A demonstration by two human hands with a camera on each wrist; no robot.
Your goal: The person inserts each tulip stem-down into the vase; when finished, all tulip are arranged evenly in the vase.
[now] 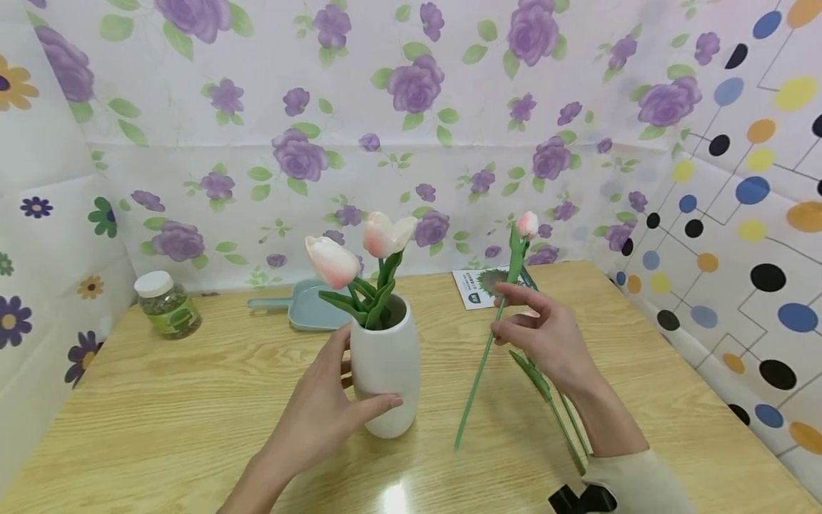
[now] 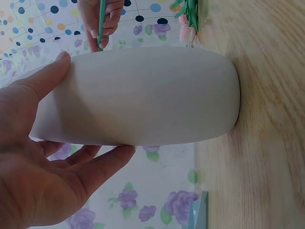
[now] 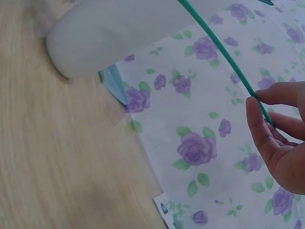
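A white vase (image 1: 387,371) stands upright on the wooden table, two pale pink tulips (image 1: 332,262) rising from its mouth. My left hand (image 1: 321,407) grips the vase from the left, thumb across its front and fingers behind. In the left wrist view the vase (image 2: 143,95) fills the middle, its base on the tabletop. My right hand (image 1: 546,332) pinches the green stem of another tulip (image 1: 480,371) between thumb and fingers, bloom up and stem end slanting down toward the vase. In the right wrist view the pinched stem (image 3: 224,50) crosses in front of the vase.
More tulip stems (image 1: 565,428) lie on the table beneath my right forearm. At the back are a light blue dustpan (image 1: 315,307), a printed card (image 1: 472,289) and, far left, a jar with a white lid (image 1: 168,307). Patterned cloth (image 1: 359,107) walls the table's back and sides.
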